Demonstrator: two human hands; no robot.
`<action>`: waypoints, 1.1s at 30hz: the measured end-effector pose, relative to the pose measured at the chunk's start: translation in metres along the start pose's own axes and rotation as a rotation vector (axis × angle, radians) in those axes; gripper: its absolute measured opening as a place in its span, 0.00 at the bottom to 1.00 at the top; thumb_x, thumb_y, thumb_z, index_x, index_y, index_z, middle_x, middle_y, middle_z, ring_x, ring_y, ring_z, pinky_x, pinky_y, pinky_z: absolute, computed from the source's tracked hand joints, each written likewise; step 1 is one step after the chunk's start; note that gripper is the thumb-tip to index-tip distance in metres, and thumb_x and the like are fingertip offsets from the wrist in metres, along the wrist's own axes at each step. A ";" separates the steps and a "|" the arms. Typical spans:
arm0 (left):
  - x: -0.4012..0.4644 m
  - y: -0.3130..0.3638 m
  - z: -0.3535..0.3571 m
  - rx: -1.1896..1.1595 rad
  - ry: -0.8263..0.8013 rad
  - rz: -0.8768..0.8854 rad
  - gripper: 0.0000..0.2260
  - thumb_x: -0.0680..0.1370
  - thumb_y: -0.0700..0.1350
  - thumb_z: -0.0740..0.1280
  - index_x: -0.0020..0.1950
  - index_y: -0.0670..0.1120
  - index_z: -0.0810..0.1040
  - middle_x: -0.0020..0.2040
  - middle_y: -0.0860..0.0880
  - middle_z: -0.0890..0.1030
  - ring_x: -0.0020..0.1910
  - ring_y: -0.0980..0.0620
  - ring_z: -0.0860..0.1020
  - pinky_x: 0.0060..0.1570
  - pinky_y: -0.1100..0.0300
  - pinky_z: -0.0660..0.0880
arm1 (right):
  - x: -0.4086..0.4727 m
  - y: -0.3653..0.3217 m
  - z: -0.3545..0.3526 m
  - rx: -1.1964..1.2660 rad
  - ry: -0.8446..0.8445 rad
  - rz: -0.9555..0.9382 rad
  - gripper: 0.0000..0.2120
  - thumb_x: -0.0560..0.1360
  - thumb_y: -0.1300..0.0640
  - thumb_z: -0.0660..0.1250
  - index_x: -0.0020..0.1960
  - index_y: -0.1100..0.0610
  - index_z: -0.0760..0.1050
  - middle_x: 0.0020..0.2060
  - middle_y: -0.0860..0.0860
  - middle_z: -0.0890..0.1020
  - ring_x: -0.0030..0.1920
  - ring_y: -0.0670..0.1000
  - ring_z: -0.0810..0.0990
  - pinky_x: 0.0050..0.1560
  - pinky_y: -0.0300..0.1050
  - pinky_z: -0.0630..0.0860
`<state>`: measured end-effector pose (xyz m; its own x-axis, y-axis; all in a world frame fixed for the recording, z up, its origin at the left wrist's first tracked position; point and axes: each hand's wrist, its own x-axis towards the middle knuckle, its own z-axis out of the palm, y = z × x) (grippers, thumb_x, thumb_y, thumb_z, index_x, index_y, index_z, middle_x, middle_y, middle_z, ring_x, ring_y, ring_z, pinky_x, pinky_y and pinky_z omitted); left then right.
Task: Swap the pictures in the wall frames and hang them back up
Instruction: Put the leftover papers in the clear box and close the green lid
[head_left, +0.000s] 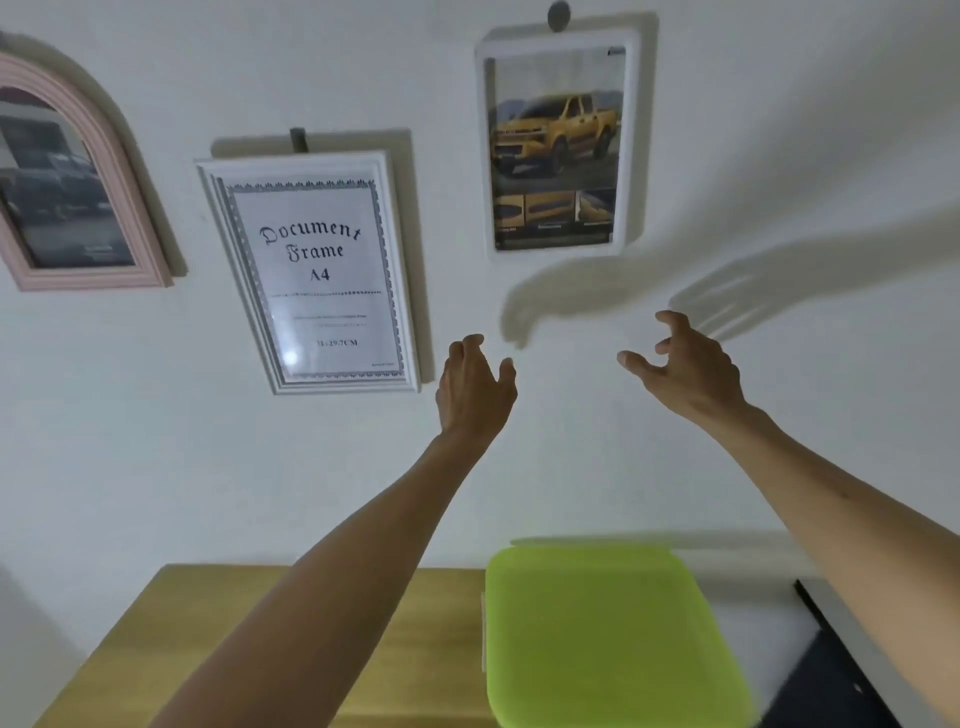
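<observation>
step: reaching for a frame, by my read | truck-poster frame (558, 145) hanging upper centre, long axis upright, directly above both hands | left hand (475, 384) and right hand (685, 364) loosely spread, holding nothing, flanking below it, about equally near | document frame (317, 270) hanging centre-left, tilted

I see plain white wall (779, 130) filling most of view, evenly lit, soft shadows falling to right. Wooden surface (208, 649) against wall at bottom left. Lime-green plastic lid or tray (613, 639) just beside it, lying flat. Dark panel (831, 686) at bottom right corner, white strip (748, 618) between it and green piece.
</observation>
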<state>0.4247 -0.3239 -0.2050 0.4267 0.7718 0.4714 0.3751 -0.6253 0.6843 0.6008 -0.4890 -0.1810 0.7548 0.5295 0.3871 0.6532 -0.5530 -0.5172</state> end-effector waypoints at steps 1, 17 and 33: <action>-0.010 -0.010 0.008 0.014 -0.037 -0.036 0.22 0.80 0.51 0.63 0.71 0.45 0.67 0.66 0.47 0.73 0.62 0.46 0.75 0.56 0.51 0.70 | -0.010 0.009 0.011 -0.006 -0.035 0.024 0.35 0.75 0.37 0.67 0.75 0.51 0.60 0.62 0.52 0.78 0.65 0.58 0.75 0.61 0.55 0.70; -0.189 -0.144 0.109 0.394 -0.711 -0.524 0.24 0.77 0.55 0.66 0.66 0.41 0.68 0.65 0.41 0.71 0.65 0.40 0.72 0.57 0.50 0.72 | -0.162 0.185 0.140 -0.224 -0.613 0.568 0.38 0.77 0.35 0.62 0.76 0.58 0.58 0.69 0.58 0.68 0.67 0.60 0.73 0.60 0.53 0.74; -0.194 -0.157 0.136 0.216 -0.561 -0.855 0.13 0.73 0.45 0.72 0.49 0.40 0.72 0.48 0.43 0.77 0.47 0.41 0.77 0.39 0.54 0.73 | -0.161 0.241 0.164 0.047 -0.637 0.859 0.30 0.73 0.44 0.71 0.66 0.63 0.72 0.62 0.59 0.77 0.60 0.61 0.78 0.54 0.49 0.77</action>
<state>0.3945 -0.3911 -0.4796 0.2505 0.8368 -0.4869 0.8474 0.0537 0.5282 0.6270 -0.6015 -0.4931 0.7814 0.2205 -0.5838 -0.0956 -0.8822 -0.4611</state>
